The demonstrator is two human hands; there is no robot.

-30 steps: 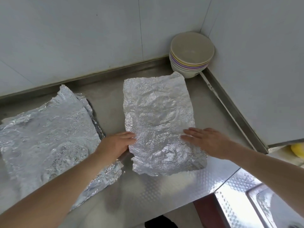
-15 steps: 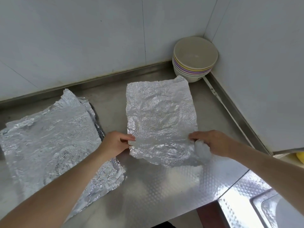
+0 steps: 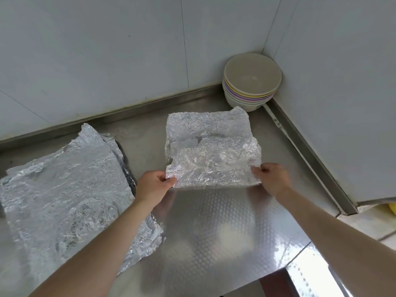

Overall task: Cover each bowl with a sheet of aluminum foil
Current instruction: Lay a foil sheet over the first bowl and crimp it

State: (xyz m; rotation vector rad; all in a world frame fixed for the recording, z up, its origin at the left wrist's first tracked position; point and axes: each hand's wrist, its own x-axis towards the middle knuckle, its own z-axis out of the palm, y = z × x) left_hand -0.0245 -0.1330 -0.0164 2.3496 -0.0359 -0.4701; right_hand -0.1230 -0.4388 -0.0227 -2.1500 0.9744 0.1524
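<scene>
Left hand (image 3: 156, 185) is pinching the near left corner of a crinkled silver aluminum foil sheet (image 3: 214, 159) between thumb and fingers. The right hand (image 3: 272, 179) has the near right corner the same way, so both are closed on the foil.

The near edge is lifted off the embossed stainless steel desk (image 3: 214, 221). The far part looks like it lies on the surface, with a fold running across the middle.

At about 9 o'clock from the hands there's a wrinkled pile of more silver foil sheets (image 3: 64, 185) lying flat. At about 1 o'clock, tucked into the corner of the white wall panels (image 3: 107, 61), is a nested stack of pale round bowls with yellow and purple rims (image 3: 250, 80).

Progress-wise I'd say this is barely started. No bowl has foil on it, and they're all nested with none set out on its own. So what's left is pulling a bowl out, draping this sheet over it, crimping it, then repeating for the rest.

Hard to tell how many bowls are in the stack or how many sheets are in the pile. The yellow thing (image 3: 393, 207) at 3 o'clock is cut off by the frame, no idea what it is.
</scene>
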